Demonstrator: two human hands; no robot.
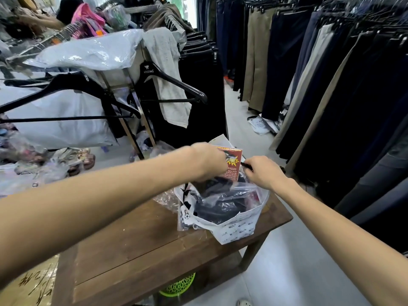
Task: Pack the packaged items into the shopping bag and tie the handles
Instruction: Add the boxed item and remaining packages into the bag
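Right of centre on the wooden table [136, 246], the shopping bag [237, 230] gapes, already stuffed; left hand [209, 161] closed on the red packaged item [233, 164], right hand [262, 171] apparently pinching the rim. Slide it down flat, keeping handles free.

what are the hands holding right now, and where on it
The left hand grips the red packaged item by its left edge; the right hand pinches a black bag handle.
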